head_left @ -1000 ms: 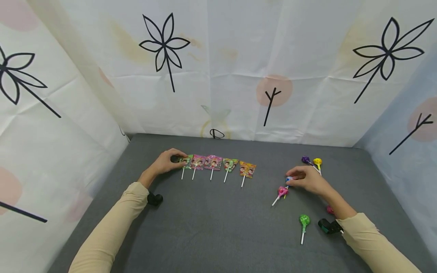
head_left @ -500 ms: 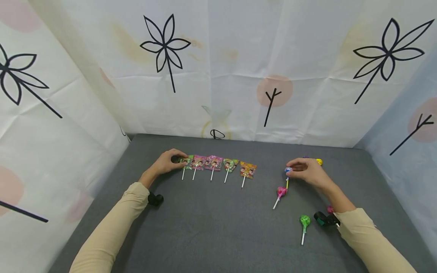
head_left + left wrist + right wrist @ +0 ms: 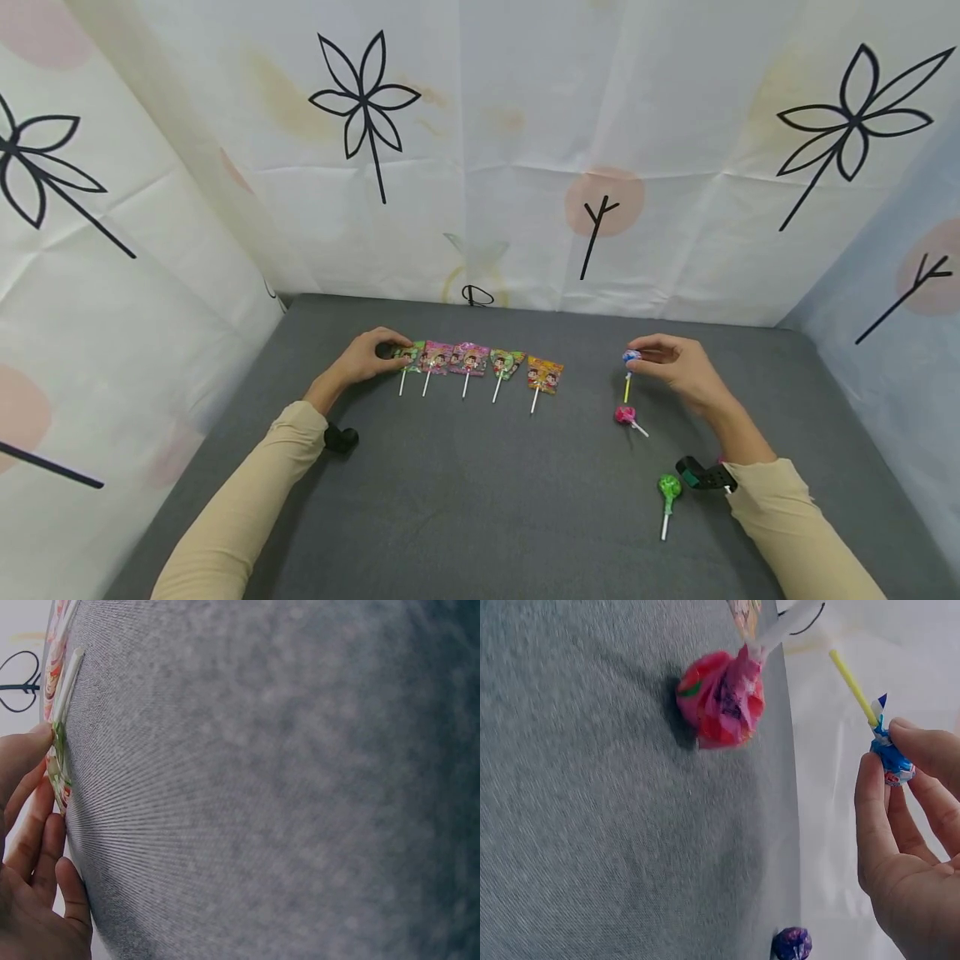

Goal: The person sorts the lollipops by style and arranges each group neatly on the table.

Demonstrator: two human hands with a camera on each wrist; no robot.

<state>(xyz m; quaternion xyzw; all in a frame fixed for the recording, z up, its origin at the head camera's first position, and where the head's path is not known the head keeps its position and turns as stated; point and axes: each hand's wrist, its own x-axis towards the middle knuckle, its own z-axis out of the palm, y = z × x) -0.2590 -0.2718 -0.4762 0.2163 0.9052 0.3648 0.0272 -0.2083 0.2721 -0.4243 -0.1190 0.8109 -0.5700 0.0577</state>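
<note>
My left hand pinches the green-wrapped flat lollipop at the left end of a row on the grey table. In the left wrist view, thumb and fingers lie on either side of that wrapper. At the right, my right hand holds a blue-wrapped ball lollipop between thumb and fingers, its yellow stick sticking out free. It is raised off the table in the right wrist view. Just below it in the head view lies a pink ball lollipop, stick toward the lower right.
Along the row lie pink, second pink, green and orange flat lollipops. A green ball lollipop lies nearer. A purple ball lollipop shows in the right wrist view. Patterned cloth walls the table's back and sides.
My right hand has moved away toward the back, carrying the blue lollipop. The pink ball lollipop has swung round, its stick turning from lower left to lower right. My left hand stays put.
</note>
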